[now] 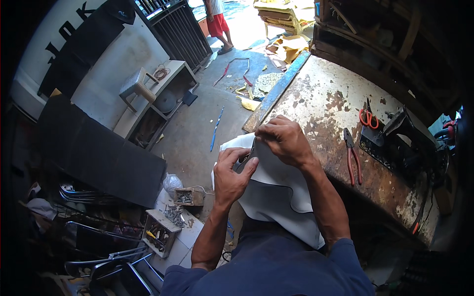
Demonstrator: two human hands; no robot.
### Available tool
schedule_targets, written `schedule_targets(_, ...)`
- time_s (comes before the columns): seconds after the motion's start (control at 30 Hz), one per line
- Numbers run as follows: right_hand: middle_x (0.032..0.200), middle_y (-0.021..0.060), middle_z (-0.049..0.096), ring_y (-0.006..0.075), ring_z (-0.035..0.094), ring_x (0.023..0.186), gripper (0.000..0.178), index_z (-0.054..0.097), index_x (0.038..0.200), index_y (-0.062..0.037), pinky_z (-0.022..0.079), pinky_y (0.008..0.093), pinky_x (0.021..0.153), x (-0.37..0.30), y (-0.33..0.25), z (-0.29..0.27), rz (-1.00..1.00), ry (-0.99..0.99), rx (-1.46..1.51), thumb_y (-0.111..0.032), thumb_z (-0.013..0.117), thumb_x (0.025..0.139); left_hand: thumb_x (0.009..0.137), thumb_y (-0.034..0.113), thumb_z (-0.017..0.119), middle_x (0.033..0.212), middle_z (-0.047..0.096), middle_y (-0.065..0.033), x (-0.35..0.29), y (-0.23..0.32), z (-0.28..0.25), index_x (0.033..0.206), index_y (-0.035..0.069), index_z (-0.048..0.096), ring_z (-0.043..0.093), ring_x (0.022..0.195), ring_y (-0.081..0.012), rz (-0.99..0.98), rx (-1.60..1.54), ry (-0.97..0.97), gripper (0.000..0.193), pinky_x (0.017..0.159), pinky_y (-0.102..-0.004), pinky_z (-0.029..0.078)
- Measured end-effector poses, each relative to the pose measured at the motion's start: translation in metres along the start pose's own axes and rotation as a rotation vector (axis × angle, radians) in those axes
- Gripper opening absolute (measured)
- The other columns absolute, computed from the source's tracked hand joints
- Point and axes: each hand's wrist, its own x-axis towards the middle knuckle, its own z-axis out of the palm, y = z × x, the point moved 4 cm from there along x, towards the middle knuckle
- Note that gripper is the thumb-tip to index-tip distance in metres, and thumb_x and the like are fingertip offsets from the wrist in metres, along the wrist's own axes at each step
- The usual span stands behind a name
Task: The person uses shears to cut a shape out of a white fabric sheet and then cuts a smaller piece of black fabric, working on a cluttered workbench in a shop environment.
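Note:
A light grey sheet, like upholstery vinyl point(274, 200), with a dark seam or edging, hangs in front of my body beside the workbench corner. With bent fingers and thumb, my left hand point(231, 176) grips its folded edge. Farther up the same edge, my right hand point(286, 140) pinches the material between closed fingers. A dark opening or fold shows between the two hands. White material point(238, 142) shows behind the edge.
To the right, the worn workbench point(316, 93) holds red-handled pliers point(351, 158), orange-handled scissors point(369, 119) and a black sewing machine point(402, 130). Boxes of hardware and tools point(161, 233) stand lower left. Scraps point(269, 84) litter the floor near a person point(217, 24) at the doorway.

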Motion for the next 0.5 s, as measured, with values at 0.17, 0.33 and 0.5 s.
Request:
schedule_targets(0.17, 0.086, 0.0105, 0.074, 0.0271, 0.071, 0.083, 0.013, 0.080, 0.100, -0.0074, 0.057, 0.0385, 0.075, 0.000, 0.002, -0.003, 0.046, -0.014, 0.001, -0.009, 0.080, 0.087, 0.090, 0.007, 0.075, 0.116, 0.074, -0.0150, -0.003, -0.012, 0.005, 0.120, 0.000, 0.074, 0.071, 0.111, -0.0274, -0.045, -0.051, 0.034, 0.031, 0.098, -0.0374, 0.055)
schedule_targets(0.33, 0.089, 0.0128, 0.075, 0.0253, 0.073, 0.084, 0.015, 0.081, 0.103, -0.0064, 0.057, 0.0371, 0.077, 0.000, 0.015, -0.004, 0.218, -0.024, 0.052, -0.012, 0.079, 0.090, 0.094, -0.001, 0.067, 0.128, 0.071, -0.0141, -0.008, -0.032, 0.011, 0.129, -0.002, 0.067, 0.068, 0.121, -0.0226, -0.111, -0.400, 0.121, 0.036, 0.103, -0.0345, 0.053)
schedule_targets(0.5, 0.094, 0.0145, 0.078, 0.0241, 0.075, 0.087, 0.017, 0.081, 0.105, -0.0049, 0.057, 0.0362, 0.080, -0.003, 0.022, -0.007, 0.325, -0.023, 0.112, -0.016, 0.078, 0.092, 0.100, 0.010, 0.071, 0.102, 0.074, -0.0076, -0.013, -0.048, 0.017, 0.117, -0.003, 0.073, 0.068, 0.098, -0.0130, -0.283, -0.327, 0.156, 0.021, 0.087, -0.0272, 0.053)
